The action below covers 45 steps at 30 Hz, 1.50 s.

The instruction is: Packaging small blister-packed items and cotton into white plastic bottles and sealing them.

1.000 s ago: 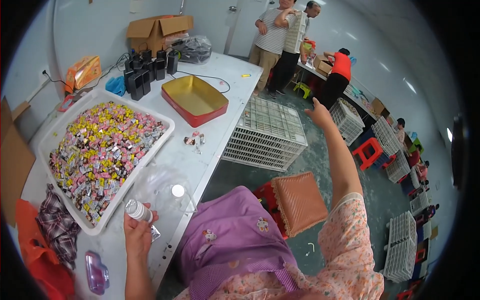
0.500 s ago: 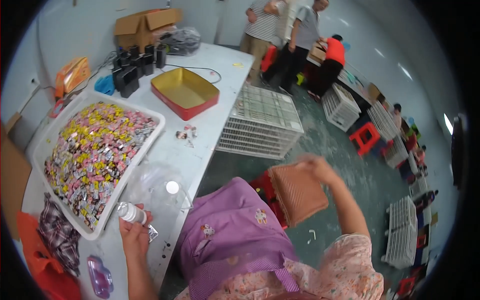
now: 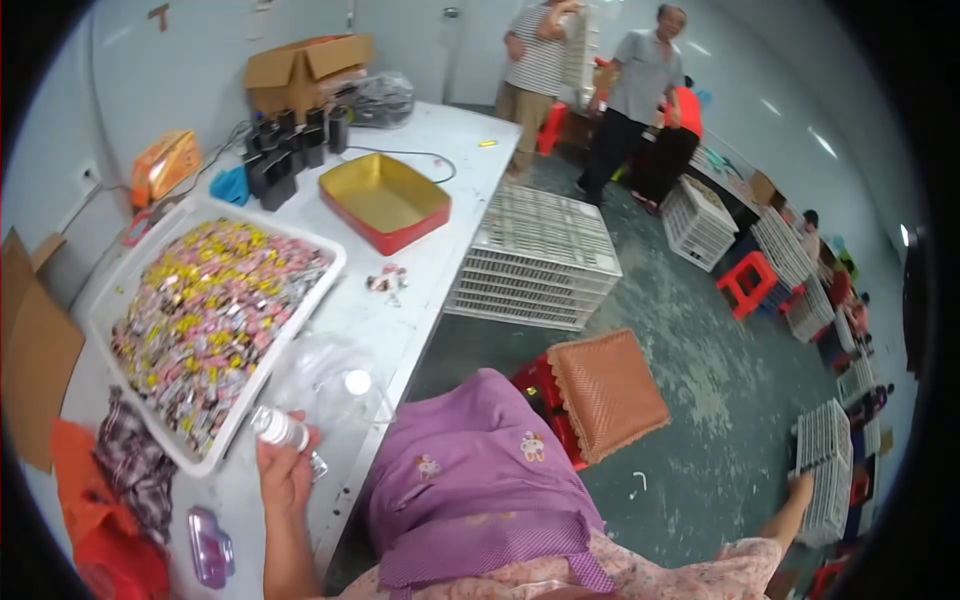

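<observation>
My left hand (image 3: pixel 288 470) is closed round a small white-and-silver bottle (image 3: pixel 280 428), held above the table edge beside the tray. A small shiny packet (image 3: pixel 319 466) shows next to its fingers. Off to the right, my right hand (image 3: pixel 799 492) is stretched out low over the floor; its fingers are too small and unclear to read. To the right of the bottle lies a clear plastic bag (image 3: pixel 325 375) with a round white disc (image 3: pixel 357 381) on it. A white tray (image 3: pixel 332 262) heaped with small wrapped sweets (image 3: pixel 215 310) stands on the table.
A red-and-gold tin (image 3: pixel 385 205), black containers (image 3: pixel 275 170) and a cardboard box (image 3: pixel 305 75) stand farther back. Beside my lap is a red stool with a brown cushion (image 3: pixel 608 395). White crates (image 3: pixel 540 250) stack past the table. Several people are across the room.
My right hand has left the brown cushion and swung out to the lower right. The left hand still holds the bottle. My view has shifted slightly.
</observation>
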Available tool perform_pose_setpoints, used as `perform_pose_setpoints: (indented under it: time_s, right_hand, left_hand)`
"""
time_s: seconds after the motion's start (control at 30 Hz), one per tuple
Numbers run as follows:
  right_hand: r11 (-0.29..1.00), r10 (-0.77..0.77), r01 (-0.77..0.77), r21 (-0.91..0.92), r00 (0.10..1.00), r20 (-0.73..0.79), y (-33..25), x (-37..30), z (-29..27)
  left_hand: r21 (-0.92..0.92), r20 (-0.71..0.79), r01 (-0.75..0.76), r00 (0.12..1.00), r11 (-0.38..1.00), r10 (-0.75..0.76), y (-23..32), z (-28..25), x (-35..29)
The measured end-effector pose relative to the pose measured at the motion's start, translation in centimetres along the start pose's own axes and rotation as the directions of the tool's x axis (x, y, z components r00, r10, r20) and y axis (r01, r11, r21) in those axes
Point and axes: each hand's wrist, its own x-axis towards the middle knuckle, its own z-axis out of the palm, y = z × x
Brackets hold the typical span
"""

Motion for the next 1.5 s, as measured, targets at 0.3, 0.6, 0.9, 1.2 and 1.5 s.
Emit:
perform_pose_setpoints:
  time_s: [0.3,0.6,0.9,1.2,1.5]
  right_hand:
    - [0.993,0.0,0.021,0.119,0.985,-0.174,-3.8,2.5,2.2]
    - [0.992,-0.115,0.117,0.053,0.992,-0.04,-2.2,5.2,4.5]
    - [0.943,-0.187,0.188,0.275,0.982,-0.03,-8.3,3.8,4.1]
    - [0.07,-0.77,0.781,0.621,0.438,-0.464,-31.7,-12.8,-16.0]
    - [-0.204,-0.613,0.976,-0.07,-0.183,-0.768,-53.8,-34.5,-36.2]
  left_hand:
    - [-0.076,-0.041,-0.083,0.996,0.994,0.08,1.4,-0.2,-1.3]
    - [-0.071,-0.064,-0.08,0.995,0.994,0.076,1.2,-0.7,-1.8]
    - [-0.058,-0.025,-0.085,0.996,0.995,0.083,1.2,-0.2,-1.2]
    - [-0.054,0.005,-0.097,0.995,0.994,0.097,1.3,0.2,-0.8]
    - [-0.056,-0.027,-0.108,0.994,0.993,0.107,0.8,-0.9,-0.4]
